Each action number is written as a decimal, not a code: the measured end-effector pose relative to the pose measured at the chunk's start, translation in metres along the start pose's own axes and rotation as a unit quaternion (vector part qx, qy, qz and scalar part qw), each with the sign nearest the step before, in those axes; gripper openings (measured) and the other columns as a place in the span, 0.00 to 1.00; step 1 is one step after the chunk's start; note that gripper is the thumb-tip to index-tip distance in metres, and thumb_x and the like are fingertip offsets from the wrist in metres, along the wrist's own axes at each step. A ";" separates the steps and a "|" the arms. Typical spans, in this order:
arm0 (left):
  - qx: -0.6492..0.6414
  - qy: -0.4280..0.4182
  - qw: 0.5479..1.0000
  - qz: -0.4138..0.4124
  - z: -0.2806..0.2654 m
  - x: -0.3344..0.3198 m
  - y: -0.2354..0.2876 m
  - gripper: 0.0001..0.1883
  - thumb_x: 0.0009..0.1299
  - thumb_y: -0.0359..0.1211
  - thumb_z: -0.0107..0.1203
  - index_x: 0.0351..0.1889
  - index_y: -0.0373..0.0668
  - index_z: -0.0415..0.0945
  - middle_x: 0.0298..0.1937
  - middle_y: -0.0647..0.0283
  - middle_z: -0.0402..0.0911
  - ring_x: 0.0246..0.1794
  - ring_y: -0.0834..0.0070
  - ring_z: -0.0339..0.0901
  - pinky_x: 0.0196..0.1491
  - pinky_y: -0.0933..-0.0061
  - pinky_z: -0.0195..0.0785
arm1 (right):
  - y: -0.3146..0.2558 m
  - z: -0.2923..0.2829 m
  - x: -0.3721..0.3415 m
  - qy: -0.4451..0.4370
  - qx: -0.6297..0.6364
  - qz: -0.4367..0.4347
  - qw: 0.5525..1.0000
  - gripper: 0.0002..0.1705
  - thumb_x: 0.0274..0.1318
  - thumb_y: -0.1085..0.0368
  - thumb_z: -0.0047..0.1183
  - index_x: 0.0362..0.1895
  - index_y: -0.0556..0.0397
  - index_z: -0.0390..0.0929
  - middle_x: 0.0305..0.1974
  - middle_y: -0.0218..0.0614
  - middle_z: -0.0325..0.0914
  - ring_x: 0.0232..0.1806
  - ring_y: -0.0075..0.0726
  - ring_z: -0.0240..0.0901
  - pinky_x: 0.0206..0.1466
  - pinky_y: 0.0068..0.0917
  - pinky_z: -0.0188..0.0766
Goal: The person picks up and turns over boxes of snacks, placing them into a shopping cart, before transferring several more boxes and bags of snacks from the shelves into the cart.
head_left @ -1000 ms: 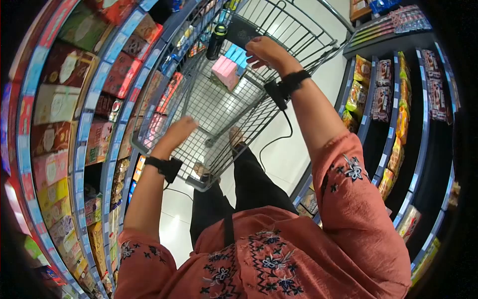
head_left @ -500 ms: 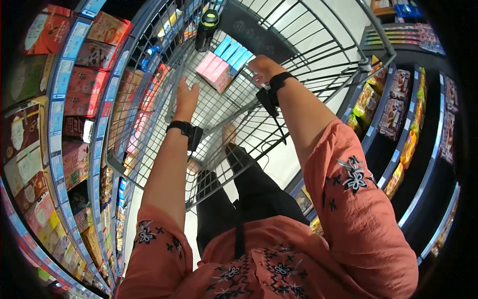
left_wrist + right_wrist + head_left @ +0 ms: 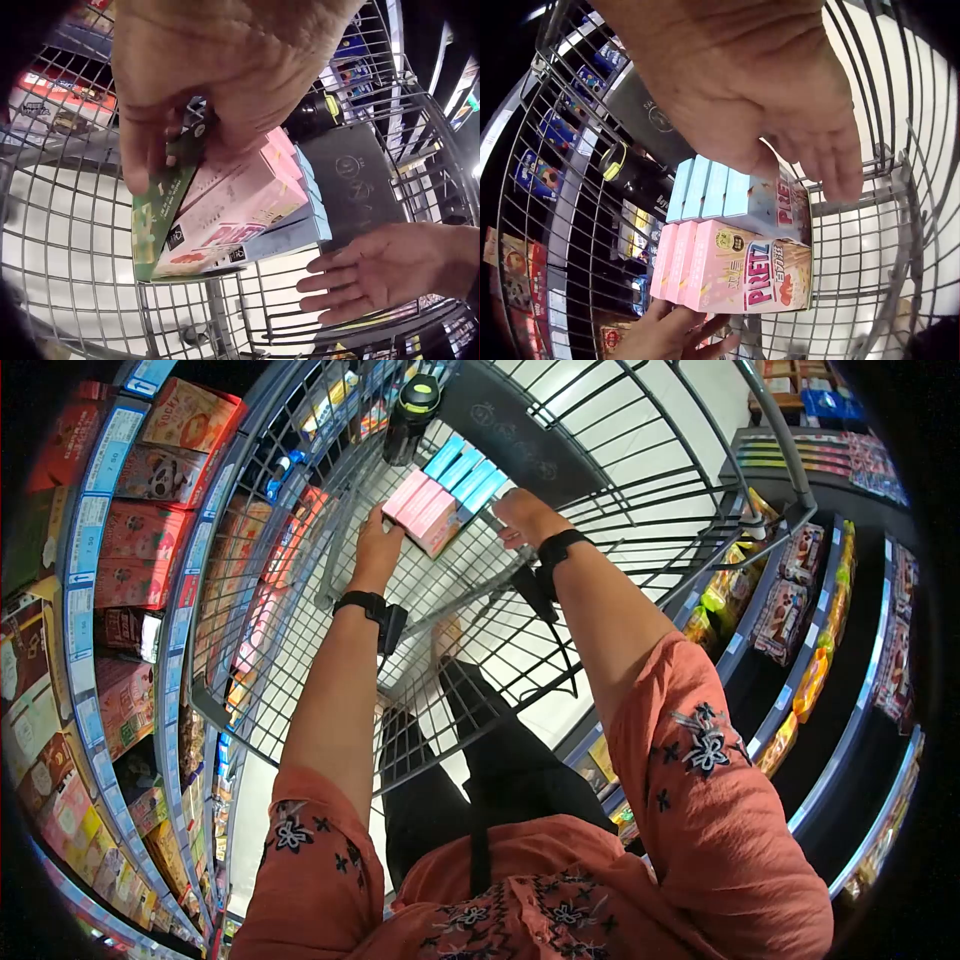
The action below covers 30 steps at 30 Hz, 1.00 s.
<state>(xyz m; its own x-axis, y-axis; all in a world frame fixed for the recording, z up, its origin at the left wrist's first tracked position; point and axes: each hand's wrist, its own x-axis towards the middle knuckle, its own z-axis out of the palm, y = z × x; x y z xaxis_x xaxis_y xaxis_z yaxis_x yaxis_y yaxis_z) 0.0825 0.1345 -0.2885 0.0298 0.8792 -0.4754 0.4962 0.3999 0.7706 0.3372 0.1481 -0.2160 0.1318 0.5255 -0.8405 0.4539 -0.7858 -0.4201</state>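
Note:
Pink Pretz snack boxes [image 3: 761, 277] stand side by side with several light blue Pretz boxes [image 3: 467, 472] in a wire shopping cart [image 3: 300, 590]. My left hand [image 3: 376, 550] is at the left side of the pink boxes, its fingers touching them. The left wrist view shows a green side panel [image 3: 166, 199] on the pink group beneath that hand. On the opposite side, my right hand [image 3: 525, 515] is beside the blue boxes, palm facing them, its fingers [image 3: 330, 283] straight and spread slightly. In the left wrist view a gap separates it from the boxes.
A black bottle [image 3: 411, 420] with a yellow-green trim stands behind the boxes, beside a dark panel [image 3: 520, 435] of the cart. Shelves of boxed snacks [image 3: 140, 540] line the left; bagged snacks [image 3: 790, 595] fill racks at right. My legs [image 3: 520, 750] stand close behind the cart.
Both hands have come in toward the boxes, the left reaching forward to touch the pink ones. The right has lowered beside the blue ones. The cart now looks nearer in the head view.

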 end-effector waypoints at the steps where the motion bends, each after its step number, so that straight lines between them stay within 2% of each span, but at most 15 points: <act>1: 0.004 0.002 1.000 -0.006 0.000 0.000 0.001 0.31 0.66 0.36 0.56 0.69 0.44 0.63 0.64 0.43 0.70 0.65 0.49 0.66 0.65 0.58 0.61 | -0.001 0.001 -0.003 0.001 0.011 -0.006 1.000 0.22 0.64 0.57 0.44 0.49 0.66 0.73 0.43 0.47 0.78 0.39 0.41 0.80 0.36 0.34 0.82; 4: 0.016 0.012 1.000 -0.014 0.004 0.002 0.000 0.29 0.65 0.34 0.55 0.67 0.44 0.65 0.62 0.44 0.71 0.64 0.48 0.67 0.64 0.58 0.62 | -0.002 0.001 -0.007 -0.011 0.029 0.006 0.999 0.24 0.63 0.63 0.43 0.57 0.69 0.68 0.50 0.51 0.75 0.45 0.48 0.81 0.36 0.36 0.84; 7: 0.024 0.033 0.999 0.004 0.004 0.000 0.002 0.27 0.64 0.32 0.55 0.64 0.43 0.68 0.58 0.43 0.74 0.61 0.48 0.69 0.63 0.57 0.63 | -0.001 0.000 -0.005 -0.017 0.066 0.025 0.997 0.22 0.64 0.62 0.42 0.56 0.66 0.69 0.49 0.49 0.75 0.44 0.46 0.81 0.35 0.34 0.83; 10: 0.037 0.060 0.997 0.025 -0.003 -0.005 0.004 0.24 0.64 0.31 0.54 0.61 0.43 0.70 0.54 0.43 0.76 0.58 0.47 0.71 0.61 0.55 0.64 | 0.002 0.001 0.006 0.018 0.116 0.036 0.992 0.21 0.66 0.61 0.41 0.57 0.62 0.69 0.48 0.45 0.75 0.42 0.43 0.80 0.36 0.35 0.83; 13: 0.088 0.090 0.991 0.045 -0.016 -0.008 0.008 0.22 0.63 0.29 0.52 0.58 0.42 0.72 0.52 0.43 0.77 0.56 0.46 0.72 0.60 0.53 0.65 | 0.003 0.004 0.014 0.047 0.193 0.003 0.980 0.14 0.68 0.64 0.38 0.46 0.61 0.72 0.37 0.45 0.77 0.36 0.40 0.79 0.35 0.34 0.80; 15: 0.124 0.111 0.983 0.078 -0.023 -0.009 0.011 0.21 0.63 0.28 0.51 0.57 0.42 0.73 0.52 0.43 0.78 0.56 0.46 0.72 0.60 0.53 0.65 | 0.001 0.005 0.016 0.050 0.195 -0.026 0.979 0.14 0.68 0.63 0.39 0.45 0.60 0.72 0.35 0.43 0.76 0.36 0.39 0.77 0.35 0.33 0.79; 16: 0.150 0.098 0.982 0.067 -0.028 -0.012 0.015 0.21 0.63 0.27 0.49 0.56 0.41 0.72 0.53 0.43 0.77 0.56 0.46 0.72 0.61 0.54 0.64 | 0.000 0.005 0.015 0.053 0.196 -0.040 0.978 0.14 0.68 0.62 0.39 0.44 0.60 0.72 0.33 0.42 0.75 0.35 0.38 0.76 0.36 0.33 0.79; 19: 0.143 0.083 0.983 0.078 -0.041 -0.007 0.002 0.21 0.63 0.27 0.48 0.56 0.41 0.73 0.53 0.43 0.77 0.57 0.47 0.72 0.61 0.54 0.64 | 0.005 -0.001 0.031 -0.020 0.210 -0.019 0.977 0.20 0.67 0.56 0.44 0.58 0.51 0.70 0.46 0.35 0.74 0.51 0.37 0.73 0.48 0.35 0.76; 21: 0.159 0.081 0.979 0.096 -0.051 -0.010 -0.003 0.21 0.65 0.29 0.48 0.58 0.40 0.71 0.55 0.43 0.76 0.58 0.47 0.71 0.62 0.54 0.63 | 0.049 0.004 0.091 -0.034 0.070 -0.156 0.985 0.22 0.67 0.53 0.45 0.59 0.50 0.70 0.52 0.36 0.73 0.54 0.38 0.71 0.54 0.38 0.72; 22: 0.157 0.078 0.980 0.093 -0.056 -0.011 -0.005 0.21 0.65 0.29 0.48 0.58 0.40 0.71 0.56 0.43 0.76 0.58 0.47 0.71 0.62 0.55 0.63 | 0.047 0.006 0.091 -0.038 0.019 -0.187 0.982 0.23 0.67 0.52 0.44 0.59 0.50 0.70 0.54 0.37 0.73 0.55 0.39 0.71 0.56 0.38 0.71; 23: 0.156 0.076 0.981 0.089 -0.058 -0.013 -0.007 0.21 0.66 0.30 0.49 0.59 0.40 0.71 0.56 0.43 0.75 0.59 0.46 0.71 0.62 0.55 0.63 | 0.044 0.009 0.090 -0.043 0.028 -0.169 0.984 0.25 0.67 0.51 0.44 0.60 0.51 0.69 0.56 0.38 0.72 0.56 0.39 0.70 0.57 0.39 0.70; 24: 0.163 0.062 0.982 0.073 -0.061 -0.014 -0.005 0.22 0.68 0.31 0.48 0.61 0.41 0.69 0.57 0.46 0.76 0.59 0.52 0.73 0.60 0.59 0.66 | 0.037 0.012 0.083 -0.047 0.037 -0.151 0.987 0.26 0.67 0.50 0.43 0.62 0.51 0.69 0.58 0.40 0.71 0.57 0.40 0.70 0.59 0.39 0.69; 26: 0.014 0.045 0.999 -0.021 -0.059 -0.018 -0.003 0.24 0.70 0.33 0.47 0.65 0.43 0.66 0.61 0.50 0.74 0.59 0.57 0.73 0.58 0.58 0.68 | -0.015 0.014 0.025 -0.051 0.173 -0.016 0.983 0.29 0.68 0.47 0.42 0.64 0.52 0.67 0.62 0.42 0.69 0.59 0.41 0.68 0.63 0.40 0.67; 27: -0.062 0.036 0.995 -0.069 -0.058 -0.021 -0.003 0.25 0.71 0.35 0.46 0.66 0.44 0.65 0.63 0.52 0.73 0.60 0.59 0.74 0.57 0.58 0.69 | -0.017 0.017 0.024 -0.060 0.189 -0.019 0.980 0.30 0.69 0.46 0.40 0.65 0.52 0.66 0.63 0.43 0.68 0.60 0.42 0.66 0.64 0.41 0.66; 30: -0.233 -0.019 0.966 -0.106 -0.057 -0.028 -0.001 0.30 0.72 0.45 0.44 0.72 0.47 0.58 0.71 0.58 0.65 0.64 0.60 0.69 0.55 0.51 0.69 | -0.020 0.023 0.028 -0.078 0.221 -0.018 0.972 0.32 0.70 0.44 0.37 0.67 0.53 0.65 0.65 0.43 0.65 0.64 0.43 0.63 0.66 0.42 0.64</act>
<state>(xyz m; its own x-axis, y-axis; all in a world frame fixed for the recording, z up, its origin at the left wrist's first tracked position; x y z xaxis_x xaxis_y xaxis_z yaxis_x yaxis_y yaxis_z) 0.0322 0.1240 -0.2515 0.0070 0.7577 -0.6526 0.0504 0.6515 0.7570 0.3113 0.1709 -0.2387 -0.0288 0.5265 -0.8497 0.0292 -0.8493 -0.5272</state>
